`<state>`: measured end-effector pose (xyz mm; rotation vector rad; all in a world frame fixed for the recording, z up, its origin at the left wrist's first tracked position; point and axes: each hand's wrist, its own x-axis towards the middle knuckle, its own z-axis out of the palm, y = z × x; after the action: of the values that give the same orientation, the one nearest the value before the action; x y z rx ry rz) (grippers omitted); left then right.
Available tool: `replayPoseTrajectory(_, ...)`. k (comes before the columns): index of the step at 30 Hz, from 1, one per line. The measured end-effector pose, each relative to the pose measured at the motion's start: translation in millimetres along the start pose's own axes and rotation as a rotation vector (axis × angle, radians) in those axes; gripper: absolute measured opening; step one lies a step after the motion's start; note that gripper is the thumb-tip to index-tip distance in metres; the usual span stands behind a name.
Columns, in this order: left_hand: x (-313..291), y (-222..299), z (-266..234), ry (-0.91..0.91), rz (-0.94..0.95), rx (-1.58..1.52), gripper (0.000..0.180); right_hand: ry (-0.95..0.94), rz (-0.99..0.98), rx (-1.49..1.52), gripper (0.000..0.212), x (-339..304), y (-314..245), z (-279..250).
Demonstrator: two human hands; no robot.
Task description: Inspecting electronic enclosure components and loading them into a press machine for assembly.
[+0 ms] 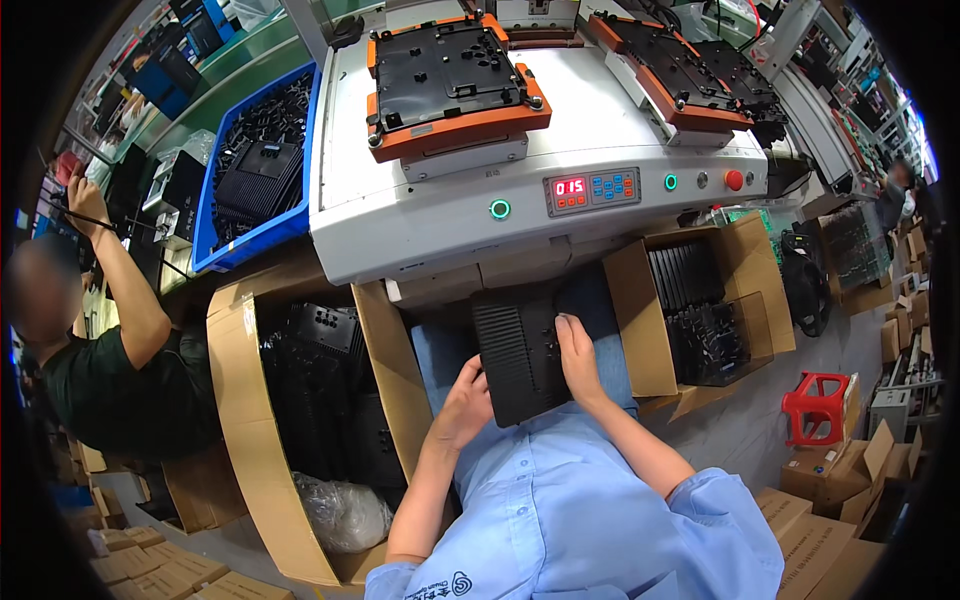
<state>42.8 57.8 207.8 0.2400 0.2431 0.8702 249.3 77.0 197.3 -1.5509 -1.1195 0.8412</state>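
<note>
Over my lap I hold a black ribbed plastic housing (520, 365), tilted, its ridges along the left side. My left hand (464, 404) grips its left edge, the fingertips partly hidden behind it. My right hand (578, 358) is closed on its right edge, thumb side upward. In front stands a white machine (420, 225) with a lit red display. An orange fixture (455, 140) on its left carries a black panel (440, 70); a second orange fixture (705, 118) on the right carries another black panel (670, 65).
A cardboard box (245, 400) of black parts stands at my left, another cardboard box (650, 340) at my right. A blue bin (208, 240) of black parts sits left of the machine. A co-worker (130, 370) is at far left. A red stool (815, 410) stands at right.
</note>
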Motion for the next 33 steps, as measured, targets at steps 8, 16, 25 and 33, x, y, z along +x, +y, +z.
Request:
replayPoseTrajectory(8, 6, -10, -2, 0.434, 0.044, 0.301, 0.053, -0.189, -0.058, -0.043, 0.034, -2, -33, 0)
replayPoseTrajectory(16, 4, -11, 4, 0.425, 0.103, 0.345, 0.049, -0.142, -0.189, -0.195, 0.042, -18, -8, 13)
replayPoseTrajectory(25, -1, -18, 1, 0.372, 0.133, 0.374, 0.050, -0.124, -0.234, -0.208, 0.040, -16, -5, 15)
replayPoseTrajectory(33, -1, -8, -3, 0.389, 0.122, 0.382, 0.051, -0.524, 0.432, 0.557, 0.045, 12, -33, -11)
